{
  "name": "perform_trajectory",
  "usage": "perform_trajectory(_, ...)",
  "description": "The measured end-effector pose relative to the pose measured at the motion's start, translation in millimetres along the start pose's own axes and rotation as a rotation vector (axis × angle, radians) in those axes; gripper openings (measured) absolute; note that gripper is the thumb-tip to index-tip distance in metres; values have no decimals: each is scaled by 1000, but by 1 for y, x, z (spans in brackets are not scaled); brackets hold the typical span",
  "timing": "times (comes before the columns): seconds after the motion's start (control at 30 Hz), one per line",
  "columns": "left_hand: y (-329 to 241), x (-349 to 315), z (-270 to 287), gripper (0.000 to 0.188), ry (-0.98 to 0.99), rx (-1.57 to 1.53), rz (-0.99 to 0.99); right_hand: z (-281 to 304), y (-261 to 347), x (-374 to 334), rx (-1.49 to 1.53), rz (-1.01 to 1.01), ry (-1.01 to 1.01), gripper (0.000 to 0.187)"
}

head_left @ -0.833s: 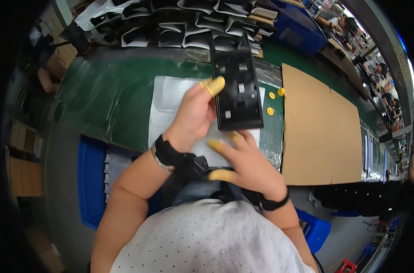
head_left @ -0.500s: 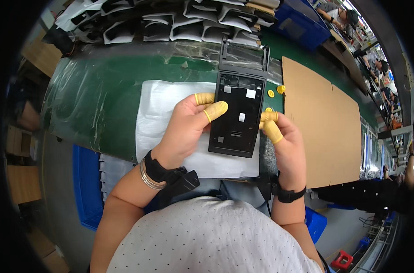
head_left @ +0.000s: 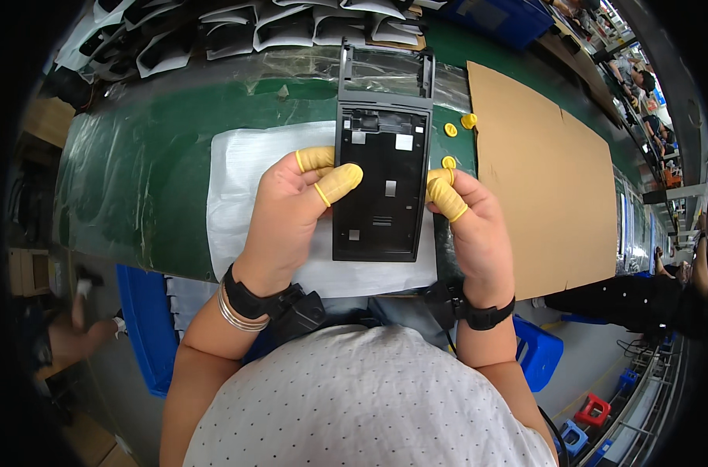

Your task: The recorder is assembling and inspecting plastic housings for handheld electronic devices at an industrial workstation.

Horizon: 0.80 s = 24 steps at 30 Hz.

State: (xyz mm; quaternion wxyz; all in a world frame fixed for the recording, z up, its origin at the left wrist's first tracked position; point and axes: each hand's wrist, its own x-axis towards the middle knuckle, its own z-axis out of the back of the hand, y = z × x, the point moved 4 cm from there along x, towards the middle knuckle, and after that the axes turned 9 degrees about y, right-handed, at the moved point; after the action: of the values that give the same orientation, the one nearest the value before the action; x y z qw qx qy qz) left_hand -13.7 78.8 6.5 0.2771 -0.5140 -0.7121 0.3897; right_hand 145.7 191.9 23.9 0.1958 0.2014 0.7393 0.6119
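A black plastic housing (head_left: 381, 202) is held upright in front of me, its inner face toward me, with small pale squares on it and an open rectangular frame at its top. My left hand (head_left: 295, 202) is closed on its left edge, thumb over the face and fingers partly hidden behind. At the right edge, my right hand (head_left: 471, 214) has thumb and index finger drawn together against the side; their exact contact is partly hidden. Both hands wear yellow finger cots on thumb and index finger. Under the housing lies a white foam sheet (head_left: 237, 194).
Several loose yellow finger cots (head_left: 450, 130) lie right of the housing on the green table (head_left: 144, 179). A large cardboard sheet (head_left: 545, 187) covers the table's right side. Wrapped black parts (head_left: 280, 29) line the back. A blue bin (head_left: 147, 335) stands below the left edge.
The housing has turned from a slight tilt to nearly straight and shifted left in view. Both hands have stayed at its edges. The head view itself has shifted slightly.
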Motion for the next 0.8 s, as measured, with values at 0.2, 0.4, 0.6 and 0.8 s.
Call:
perform_trajectory(0.2,1,-1,3,23,-58,-1,-27,0,-2,1,7,0,-15,17)
perform_trajectory(0.4,0,-2,3,22,6,-8,-7,-3,-2,2,-100,26,-74,24)
perform_trajectory(0.6,1,-1,-2,23,38,-7,-15,3,-1,-6,-96,214,-145,30)
perform_trajectory(0.8,-2,-2,-3,21,28,69,-28,3,3,-7,-90,235,-156,26)
